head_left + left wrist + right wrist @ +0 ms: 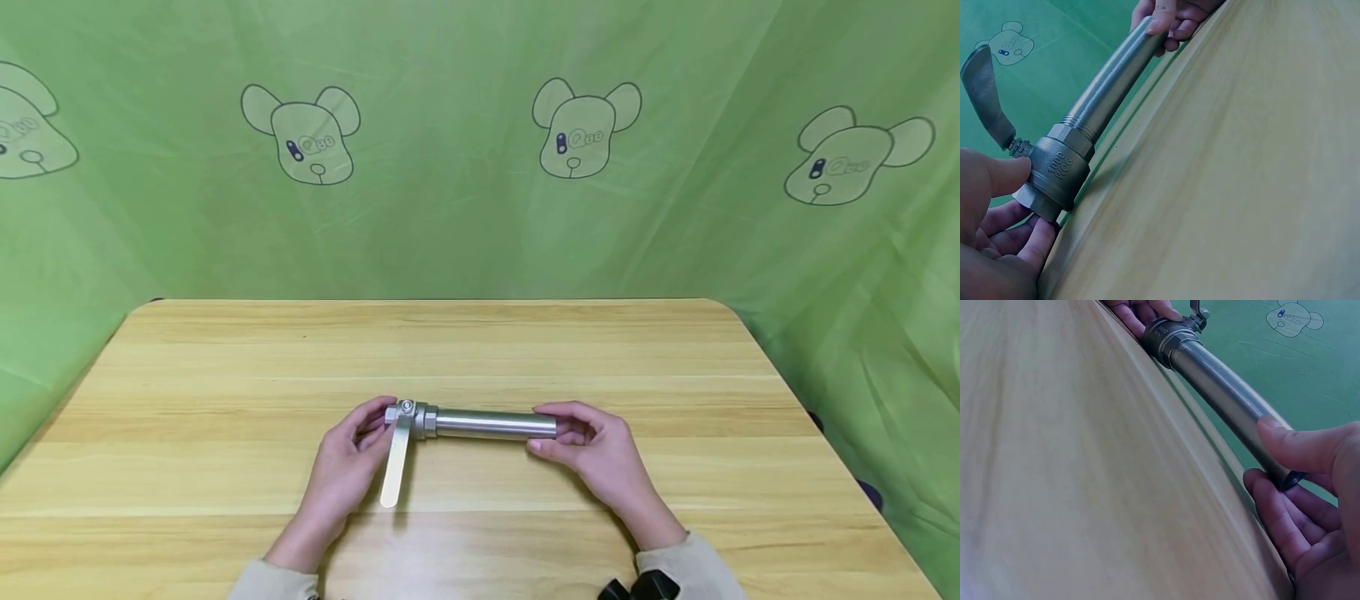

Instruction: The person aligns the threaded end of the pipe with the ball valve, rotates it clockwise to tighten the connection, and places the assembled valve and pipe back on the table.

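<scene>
A steel ball valve (423,421) with a flat lever handle (395,467) is joined to a straight metal pipe (495,423). My left hand (345,462) grips the valve's hex end, and in the left wrist view the thumb lies against the valve body (1057,169), marked "1000 WOG". At the other end, my right hand (596,454) holds the pipe between thumb and fingers. The right wrist view shows the right thumb (1297,444) on top of the pipe's open end. The lever points toward me, crosswise to the pipe. Valve and pipe lie level, close to the tabletop.
The wooden table (480,350) has rounded far corners. A green cloth (450,233) printed with bear-head outlines hangs behind it and along the sides. A black object (645,586) shows at my right sleeve, by the bottom edge.
</scene>
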Available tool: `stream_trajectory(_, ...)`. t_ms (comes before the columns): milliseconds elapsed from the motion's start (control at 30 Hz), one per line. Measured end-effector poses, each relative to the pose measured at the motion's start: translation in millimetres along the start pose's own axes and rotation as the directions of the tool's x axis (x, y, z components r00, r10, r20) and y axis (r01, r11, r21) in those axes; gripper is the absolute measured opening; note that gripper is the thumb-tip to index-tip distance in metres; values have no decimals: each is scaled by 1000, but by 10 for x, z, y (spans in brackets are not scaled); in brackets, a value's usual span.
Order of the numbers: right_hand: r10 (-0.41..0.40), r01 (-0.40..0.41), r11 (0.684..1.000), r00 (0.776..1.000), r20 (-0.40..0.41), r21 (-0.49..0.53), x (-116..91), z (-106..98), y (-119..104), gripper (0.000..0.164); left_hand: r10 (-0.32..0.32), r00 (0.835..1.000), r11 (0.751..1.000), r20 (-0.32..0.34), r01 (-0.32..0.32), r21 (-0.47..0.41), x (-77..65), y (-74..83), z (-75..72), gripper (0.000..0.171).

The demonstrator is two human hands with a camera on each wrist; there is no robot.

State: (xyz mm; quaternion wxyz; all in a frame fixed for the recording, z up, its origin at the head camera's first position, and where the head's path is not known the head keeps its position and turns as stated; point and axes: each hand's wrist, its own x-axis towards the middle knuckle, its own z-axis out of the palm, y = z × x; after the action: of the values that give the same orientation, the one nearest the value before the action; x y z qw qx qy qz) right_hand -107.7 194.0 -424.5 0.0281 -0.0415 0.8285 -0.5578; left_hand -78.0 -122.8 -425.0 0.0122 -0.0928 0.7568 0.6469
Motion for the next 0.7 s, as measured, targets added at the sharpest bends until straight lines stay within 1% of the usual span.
stream_trajectory(400,75,-75,997,997,7,-24,31,9,-33,42,-3,1000,1000,-1,3,-4,1,2,4,48)
stream_trajectory(700,94,-95,995,995,38,30,27,37,-54,41,-12,1000,1000,-2,12,-10,3,-3,3,48)
